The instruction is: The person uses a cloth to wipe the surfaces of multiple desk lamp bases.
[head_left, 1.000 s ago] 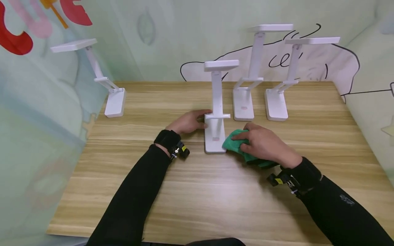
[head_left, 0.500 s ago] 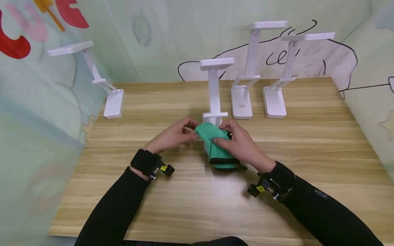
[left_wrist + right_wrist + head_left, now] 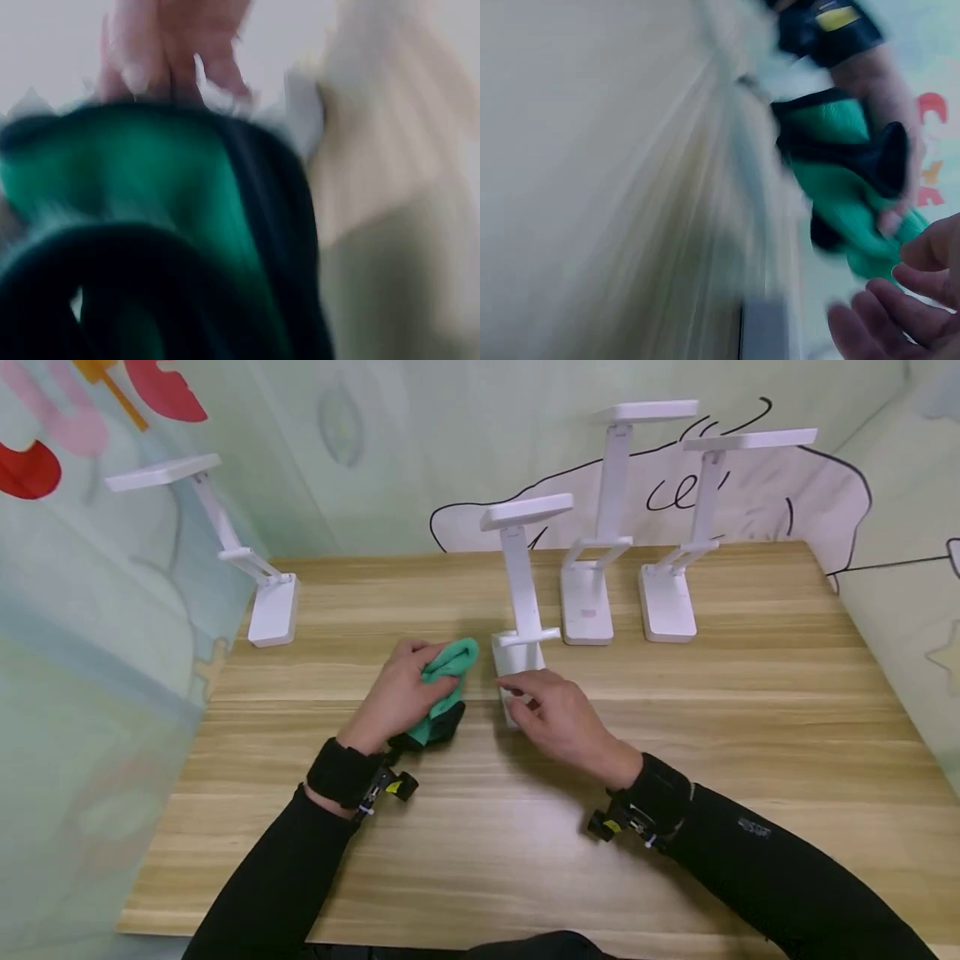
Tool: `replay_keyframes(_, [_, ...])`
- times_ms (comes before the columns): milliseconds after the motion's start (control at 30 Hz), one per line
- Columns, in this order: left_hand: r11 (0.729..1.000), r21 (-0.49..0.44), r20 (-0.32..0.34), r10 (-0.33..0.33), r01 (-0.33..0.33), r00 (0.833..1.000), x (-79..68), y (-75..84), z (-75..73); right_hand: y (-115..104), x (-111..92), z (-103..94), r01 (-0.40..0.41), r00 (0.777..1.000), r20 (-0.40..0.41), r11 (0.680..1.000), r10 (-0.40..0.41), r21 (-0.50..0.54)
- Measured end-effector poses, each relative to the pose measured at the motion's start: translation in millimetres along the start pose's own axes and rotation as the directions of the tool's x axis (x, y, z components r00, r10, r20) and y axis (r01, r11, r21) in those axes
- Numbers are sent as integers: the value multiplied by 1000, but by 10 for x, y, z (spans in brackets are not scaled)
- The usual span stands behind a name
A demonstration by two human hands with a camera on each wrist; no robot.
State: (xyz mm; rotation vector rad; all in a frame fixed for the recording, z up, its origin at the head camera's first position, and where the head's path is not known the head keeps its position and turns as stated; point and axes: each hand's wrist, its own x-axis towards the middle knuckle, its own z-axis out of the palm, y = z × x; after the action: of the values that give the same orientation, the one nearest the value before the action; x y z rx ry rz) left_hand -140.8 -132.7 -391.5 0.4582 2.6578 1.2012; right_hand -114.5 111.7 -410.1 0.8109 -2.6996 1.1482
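Note:
A green cloth with dark edging is gripped by my left hand, just left of the nearest white desk lamp. Folds of this cloth fill much of the left wrist view, blurred by motion. My right hand is over the front of the same lamp's base, hiding part of it, with its fingers bent loosely. In the right wrist view the fingers of the right hand are relaxed with nothing between them, and the held cloth appears beyond them.
Two more white desk lamps stand behind and to the right, one nearer and one farther right. Another lamp is at the table's left back corner. The wooden table meets a printed wall covering at the back.
The cloth passed from the right hand, over the lamp base, into the left hand, which drew it leftward. The right hand moved left onto the base. The near lamp now leans slightly.

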Motion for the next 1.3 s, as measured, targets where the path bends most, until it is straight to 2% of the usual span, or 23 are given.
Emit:
replay_keyframes(33, [995, 96, -25, -11, 13, 1000, 7, -12, -20, 66, -31, -29, 26, 999, -19, 994, -28, -105])
replay_keyframes(100, [968, 251, -10, 10, -7, 1000, 25, -21, -15, 201, -96, -79, 32, 999, -24, 963, -39, -266])
replay_keyframes(200, [912, 395, 33, 103, -108, 994, 67, 8, 85, 322, -165, -125, -35, 996, 66, 935, 62, -352])
replay_keyframes(300, [861, 476, -5, 204, -177, 979, 156, 59, 229, 362, -172, -110, -39, 979, 171, 922, 113, -385])
replay_keyframes(367, [824, 526, -47, 274, -209, 961, 237, 79, 326, 371, -166, -89, -9, 974, 205, 917, 99, -398])
replay_keyframes(433, [766, 601, -72, 336, -228, 939, 325, 85, 424, 387, -164, -67, 31, 975, 212, 916, 59, -401])
replay_keyframes(533, [660, 710, -56, 398, -244, 916, 435, 104, 541, 404, -166, -62, 61, 977, 213, 921, 24, -385])
replay_keyframes(600, [601, 760, -24, 408, -249, 913, 488, 140, 580, 414, -164, -66, 69, 978, 207, 924, 12, -376])
replay_keyframes(667, [562, 784, 21, 401, -263, 916, 529, 189, 585, 417, -160, -76, 70, 979, 203, 925, 8, -373])
replay_keyframes(833, [511, 801, 121, 373, -312, 920, 540, 285, 526, 404, -144, -86, 82, 975, 220, 929, 0, -362])
replay_keyframes(900, [523, 789, 143, 355, -323, 924, 507, 305, 504, 397, -136, -83, 86, 974, 225, 930, -4, -356])
replay_keyframes(967, [561, 753, 174, 334, -344, 926, 465, 324, 478, 392, -131, -80, 80, 975, 220, 930, 1, -358])
replay_keyframes(1000, [603, 717, 189, 314, -349, 930, 442, 332, 460, 390, -131, -83, 75, 977, 215, 931, 4, -358])
replay_keyframes(1067, [710, 619, 233, 244, -337, 942, 400, 351, 391, 390, -135, -90, 65, 978, 208, 929, 13, -364])
replay_keyframes(1100, [762, 570, 257, 190, -307, 948, 384, 360, 338, 393, -136, -94, 61, 978, 208, 928, 18, -368])
replay_keyframes(1167, [849, 495, 258, 63, -188, 964, 384, 349, 212, 391, -131, -101, 60, 977, 212, 928, 21, -368])
replay_keyframes(1233, [898, 439, 202, -58, -38, 978, 440, 319, 76, 389, -120, -104, 61, 976, 215, 929, 20, -366])
replay_keyframes(1300, [921, 382, 125, -133, 76, 983, 559, 254, -10, 390, -110, -105, 58, 976, 215, 930, 23, -363])
